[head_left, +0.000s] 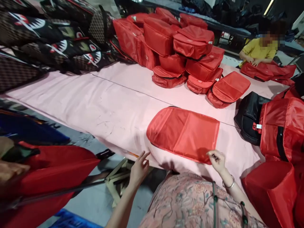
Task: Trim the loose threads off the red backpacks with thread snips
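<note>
A red backpack [185,133] lies flat on the pink-covered table [114,104] in front of me. My left hand [139,169] hangs at the table's near edge with fingers stretched and apart, holding nothing. Beside it, a thin orange item [133,154] rests along that edge. At the backpack's near right corner is my right hand [217,161], its fingers drawn together. Something small and dark seems to show between them, too small to name.
Stacked red backpacks [159,38] stand at the back. Patterned dark bags [61,44] pile up on the left. A black bag [249,117] and more red bags [282,126] crowd the right. A person in yellow [258,49] handles red fabric across the table. Another person's hand [11,171] is far left.
</note>
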